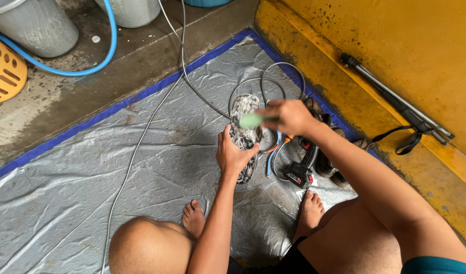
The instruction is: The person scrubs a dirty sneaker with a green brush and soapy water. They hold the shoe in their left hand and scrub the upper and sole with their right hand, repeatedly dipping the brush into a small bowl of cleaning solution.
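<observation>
A soapy dark sandal [244, 109] lies on the grey tarp [91, 167] in front of me. My left hand [234, 155] grips the sandal at its near side and pins it down. My right hand [290, 116] hovers over the sandal, shut on a pale green brush [252, 120] that is blurred by motion. Foam covers the sandal's upper part. My bare feet rest on the tarp near the bottom, and my knees frame the lower view.
A black and red spray gun [300, 172] with grey hoses [141, 137] lies right of the sandal, beside more footwear [327, 165]. A folded tripod [395, 99] rests on the yellow floor. Grey buckets [35, 25], a blue hose [108, 45] and an orange basket [4, 73] stand at the back left.
</observation>
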